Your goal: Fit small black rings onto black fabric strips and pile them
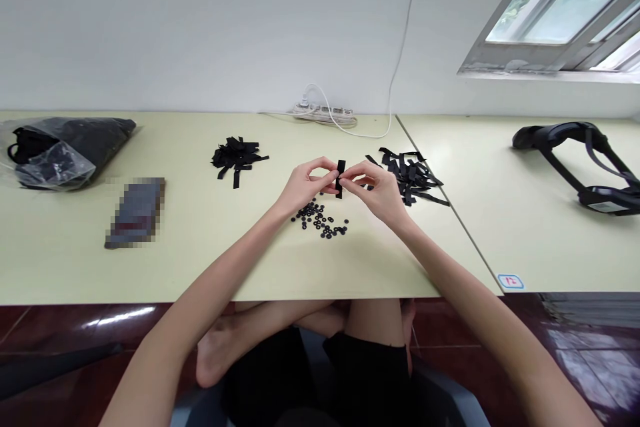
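A short black fabric strip [341, 166] stands upright between my hands, above the table. My left hand [311, 181] pinches it from the left with thumb and fingertips. From the other side, the fingertips of my right hand [373, 188] close on the strip's middle. Whether a small part sits between the fingertips is too small to make out. Just below lie many small round black snap-like discs [320, 217], some with holes. Partly behind my right hand spreads a pile of black strips [413, 177]. Another heap of black strips [236, 157] lies farther left.
On the pale table [210, 267] are a plastic bag with black material [70, 150] and a blurred flat object [135, 212] at left. A power strip [323, 112] with a white cable lies by the wall. A black headset [583, 163] rests at right, beyond the table seam.
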`<state>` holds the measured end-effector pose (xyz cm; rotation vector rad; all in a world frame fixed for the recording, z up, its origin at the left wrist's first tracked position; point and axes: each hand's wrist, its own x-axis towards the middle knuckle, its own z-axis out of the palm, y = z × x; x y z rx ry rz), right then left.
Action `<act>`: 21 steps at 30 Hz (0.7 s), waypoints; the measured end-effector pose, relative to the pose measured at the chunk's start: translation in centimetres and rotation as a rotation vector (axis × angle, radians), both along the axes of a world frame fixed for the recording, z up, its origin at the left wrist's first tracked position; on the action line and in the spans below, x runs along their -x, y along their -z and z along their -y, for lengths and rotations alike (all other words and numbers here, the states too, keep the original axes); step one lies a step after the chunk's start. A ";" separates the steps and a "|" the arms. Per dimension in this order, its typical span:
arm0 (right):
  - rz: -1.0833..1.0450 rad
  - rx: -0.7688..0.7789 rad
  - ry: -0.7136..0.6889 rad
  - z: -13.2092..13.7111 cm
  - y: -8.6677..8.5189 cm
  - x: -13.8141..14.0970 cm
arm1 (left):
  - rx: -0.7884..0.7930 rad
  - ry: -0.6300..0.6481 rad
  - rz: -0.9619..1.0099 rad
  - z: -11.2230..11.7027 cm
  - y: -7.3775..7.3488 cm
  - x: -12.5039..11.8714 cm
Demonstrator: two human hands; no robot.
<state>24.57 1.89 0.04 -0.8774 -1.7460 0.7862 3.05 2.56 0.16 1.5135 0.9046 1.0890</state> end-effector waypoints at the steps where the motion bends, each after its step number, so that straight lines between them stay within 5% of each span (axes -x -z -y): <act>1: 0.003 -0.003 0.003 0.0 0.0 0.0 | 0.002 -0.001 0.001 0.0 0.0 0.0; 21: -0.183 0.122 0.025 -0.5 1.2 0.4 | -0.015 0.070 0.074 -0.1 0.0 -0.3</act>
